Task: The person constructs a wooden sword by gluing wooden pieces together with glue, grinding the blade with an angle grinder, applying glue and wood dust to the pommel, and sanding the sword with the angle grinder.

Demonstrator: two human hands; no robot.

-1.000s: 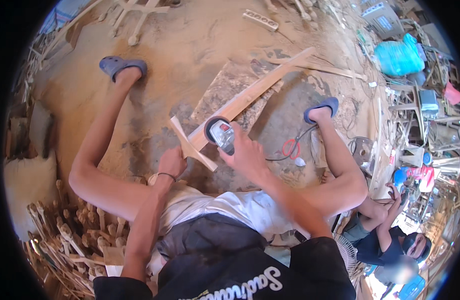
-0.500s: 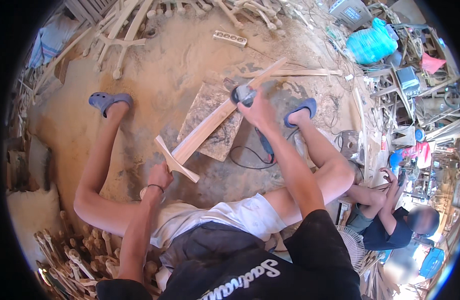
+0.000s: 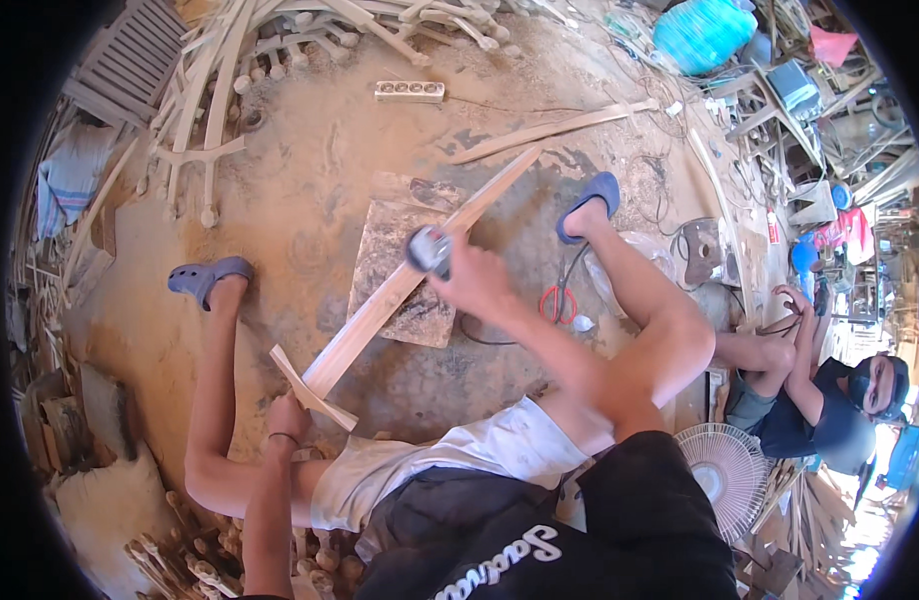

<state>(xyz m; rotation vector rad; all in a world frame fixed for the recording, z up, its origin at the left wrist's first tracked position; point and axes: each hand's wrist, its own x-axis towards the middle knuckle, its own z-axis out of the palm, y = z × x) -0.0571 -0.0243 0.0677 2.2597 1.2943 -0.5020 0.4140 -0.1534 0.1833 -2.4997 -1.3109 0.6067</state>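
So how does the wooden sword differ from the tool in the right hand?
The sword is pale wood; the tool is grey and dark. The sword is long, with a crosspiece; the tool is short and compact. The left hand grips the sword at one end; the right hand holds the tool over the sword's length. Both are hand-held.

Power tool (image 3: 433, 252) on sword-shaped wood (image 3: 368, 326)

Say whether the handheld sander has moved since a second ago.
Yes: the handheld sander went forward, from the near edge of the flat board to over its middle.
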